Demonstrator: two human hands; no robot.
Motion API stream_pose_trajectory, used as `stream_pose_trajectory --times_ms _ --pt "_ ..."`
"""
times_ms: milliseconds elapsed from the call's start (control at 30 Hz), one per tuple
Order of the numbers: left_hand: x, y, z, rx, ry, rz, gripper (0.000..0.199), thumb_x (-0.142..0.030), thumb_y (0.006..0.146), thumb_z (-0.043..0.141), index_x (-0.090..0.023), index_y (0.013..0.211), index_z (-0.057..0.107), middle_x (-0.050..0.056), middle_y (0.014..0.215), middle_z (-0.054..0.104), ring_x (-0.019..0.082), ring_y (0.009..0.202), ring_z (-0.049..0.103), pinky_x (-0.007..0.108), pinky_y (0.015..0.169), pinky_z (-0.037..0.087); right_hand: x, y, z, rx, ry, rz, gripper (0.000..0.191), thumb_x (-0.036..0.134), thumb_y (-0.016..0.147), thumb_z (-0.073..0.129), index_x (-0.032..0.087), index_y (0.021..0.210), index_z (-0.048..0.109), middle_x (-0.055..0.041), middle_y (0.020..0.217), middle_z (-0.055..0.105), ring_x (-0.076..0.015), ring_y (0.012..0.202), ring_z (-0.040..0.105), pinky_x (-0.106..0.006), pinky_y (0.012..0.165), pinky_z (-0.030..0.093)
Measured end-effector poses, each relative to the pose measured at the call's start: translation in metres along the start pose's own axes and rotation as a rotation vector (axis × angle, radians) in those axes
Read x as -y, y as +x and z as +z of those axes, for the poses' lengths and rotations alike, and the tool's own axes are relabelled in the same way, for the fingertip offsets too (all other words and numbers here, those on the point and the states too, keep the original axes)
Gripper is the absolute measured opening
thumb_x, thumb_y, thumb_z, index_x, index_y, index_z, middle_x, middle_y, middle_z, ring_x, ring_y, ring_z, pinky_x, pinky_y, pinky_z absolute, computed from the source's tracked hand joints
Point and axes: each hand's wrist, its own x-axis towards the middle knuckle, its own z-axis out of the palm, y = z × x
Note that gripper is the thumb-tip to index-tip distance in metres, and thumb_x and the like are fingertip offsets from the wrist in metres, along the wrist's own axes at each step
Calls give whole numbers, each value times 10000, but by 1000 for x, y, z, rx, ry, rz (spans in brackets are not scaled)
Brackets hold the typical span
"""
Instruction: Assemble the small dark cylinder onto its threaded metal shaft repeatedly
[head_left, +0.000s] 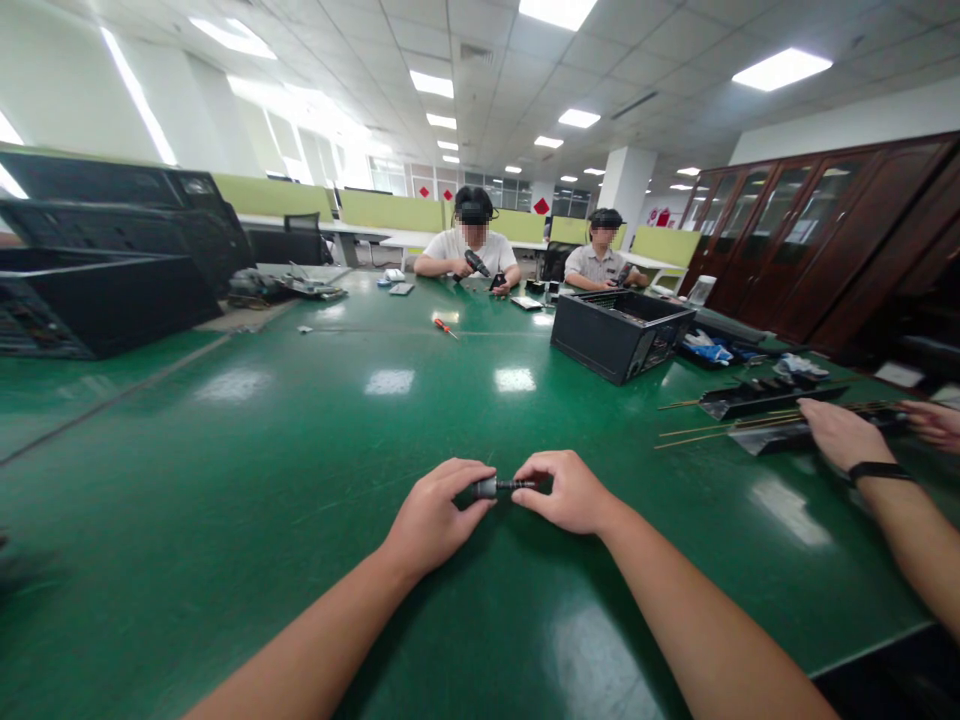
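Low over the green table, my left hand (439, 515) is closed around a short black-and-grey cylinder (486, 487). A thin, dark, ridged shaft (514, 485) runs from the cylinder's right end, in line with it. My right hand (564, 490) pinches the far end of that shaft between thumb and fingers. Much of the cylinder is hidden in the left hand, and I cannot tell its exact kind. Something dark reddish shows between the right fingers, too small to make out.
An orange-handled screwdriver (445, 327) lies farther off on the green table (285, 510). A black computer case (600, 335) stands right of it; more black cases (112, 300) are at left. A neighbour's hands (847, 440) hold thin rods at right. Two people sit opposite.
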Motion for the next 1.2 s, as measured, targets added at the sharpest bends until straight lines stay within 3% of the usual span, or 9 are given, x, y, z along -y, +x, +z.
stream_pose_trajectory --times_ms 1200 --pt "4 -1 1 -23 25 17 256 -208 829 684 -242 1082 685 36 1053 706 182 981 661 337 910 544 -1 1 -1 -32 -10 2 61 245 798 721 187 808 739 -17 751 708 -150 692 632 -259 675 454"
